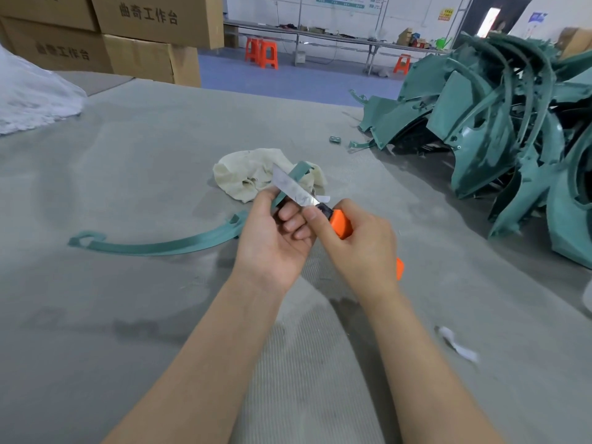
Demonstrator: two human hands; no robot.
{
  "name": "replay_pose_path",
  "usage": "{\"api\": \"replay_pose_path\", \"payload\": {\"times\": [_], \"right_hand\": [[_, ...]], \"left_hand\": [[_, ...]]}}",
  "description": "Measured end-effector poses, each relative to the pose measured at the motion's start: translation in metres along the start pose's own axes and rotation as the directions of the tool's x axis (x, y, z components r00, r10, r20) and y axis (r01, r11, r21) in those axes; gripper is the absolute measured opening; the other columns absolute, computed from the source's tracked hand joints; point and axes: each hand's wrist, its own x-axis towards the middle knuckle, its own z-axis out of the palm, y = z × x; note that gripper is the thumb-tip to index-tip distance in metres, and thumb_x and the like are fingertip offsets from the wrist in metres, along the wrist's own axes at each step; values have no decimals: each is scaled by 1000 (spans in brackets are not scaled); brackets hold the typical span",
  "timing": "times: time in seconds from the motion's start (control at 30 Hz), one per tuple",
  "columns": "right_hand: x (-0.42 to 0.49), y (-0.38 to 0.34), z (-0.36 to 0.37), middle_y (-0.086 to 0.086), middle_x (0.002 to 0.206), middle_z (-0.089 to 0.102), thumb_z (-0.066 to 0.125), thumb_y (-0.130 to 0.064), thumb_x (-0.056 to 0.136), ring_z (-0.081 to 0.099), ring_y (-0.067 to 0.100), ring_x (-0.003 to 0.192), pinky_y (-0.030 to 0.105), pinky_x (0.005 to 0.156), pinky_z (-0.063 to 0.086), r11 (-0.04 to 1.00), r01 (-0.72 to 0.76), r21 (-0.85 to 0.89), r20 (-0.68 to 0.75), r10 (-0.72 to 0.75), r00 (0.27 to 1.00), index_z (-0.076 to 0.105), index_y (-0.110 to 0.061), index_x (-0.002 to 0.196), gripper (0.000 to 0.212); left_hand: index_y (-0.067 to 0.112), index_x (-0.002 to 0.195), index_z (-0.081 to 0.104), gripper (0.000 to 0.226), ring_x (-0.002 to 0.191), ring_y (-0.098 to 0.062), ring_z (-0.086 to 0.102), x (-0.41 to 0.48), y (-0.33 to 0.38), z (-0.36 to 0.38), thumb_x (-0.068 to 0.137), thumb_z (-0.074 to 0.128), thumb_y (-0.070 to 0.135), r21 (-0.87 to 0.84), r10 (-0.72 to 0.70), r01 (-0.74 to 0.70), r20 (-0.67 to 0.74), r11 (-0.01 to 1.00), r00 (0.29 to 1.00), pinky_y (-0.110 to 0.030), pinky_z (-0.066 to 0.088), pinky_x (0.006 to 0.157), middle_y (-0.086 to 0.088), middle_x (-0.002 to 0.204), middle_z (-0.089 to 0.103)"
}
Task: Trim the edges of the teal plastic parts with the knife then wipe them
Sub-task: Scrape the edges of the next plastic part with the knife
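- The left hand pinches a curved teal trim strip, whose long tail rests on the table while the near end is lifted to the blade
- The right hand is clenched round the orange-handled knife, thumb braced near the steel
- Best to shave thin flash with the edge angled away from the left fingers (they sit very close)
- A cream rag lies just behind, ready for wiping
- The grey felt-like tabletop carries a heap of teal plastic parts at the right; cardboard boxes and orange stools stand beyond
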Motion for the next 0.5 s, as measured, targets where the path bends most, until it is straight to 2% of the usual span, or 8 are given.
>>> {"api": "replay_pose_path", "payload": {"times": [0.37, 0.5], "right_hand": [[0, 1, 1, -8, 43, 30, 59, -61, 84, 33, 10, 44, 29, 49, 22, 1000, -15, -9, -46, 15, 999, 27, -29, 57, 53], [0, 2, 2, -9, 45, 30, 57, -63, 83, 32, 10, 45, 30, 52, 24, 1000, -17, -7, -46, 16, 999, 27, -29, 57, 52]], "left_hand": [[18, 63, 40, 34, 37, -5, 26, -1, 0, 1, 96, 42, 23, -28, -43, 44, 3, 999, 999, -17, 23, 39, 8, 45, 30], [16, 59, 41, 37, 35, -5, 25, 0, 1, 2, 96, 41, 21, -44, -60, 60, -6, 997, 998, -17, 22, 38, 8, 44, 29]]}}
